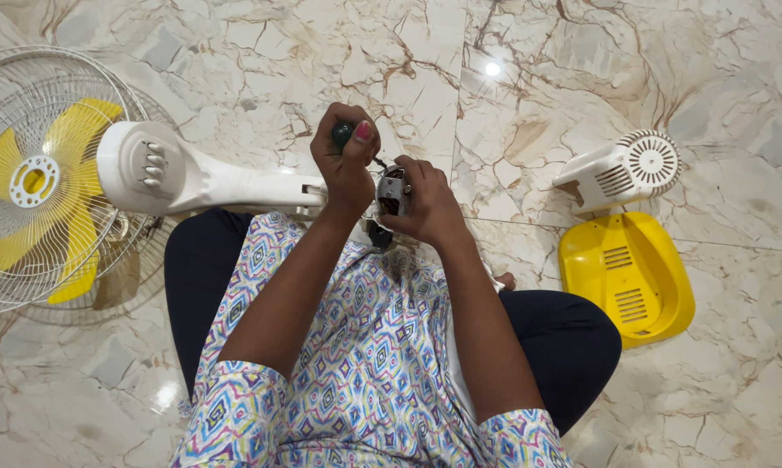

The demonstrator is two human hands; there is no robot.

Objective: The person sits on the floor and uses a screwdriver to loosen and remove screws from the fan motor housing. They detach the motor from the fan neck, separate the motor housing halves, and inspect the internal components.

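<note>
My left hand (345,165) is closed around a screwdriver with a dark green handle (342,133), its tip angled down to the right. Its tip meets a small metal and black part (392,192), which my right hand (426,208) grips. Both hands are over my lap, at the end of a white fan neck (235,186). That neck leads left to a fan head lying on the floor, with a white wire grille (27,104) and yellow blades (74,173).
A white vented motor cover (621,172) lies on the marble floor at the right. Just in front of it sits a yellow vented cover (625,277). My crossed legs in dark trousers (564,338) and a patterned top fill the bottom centre.
</note>
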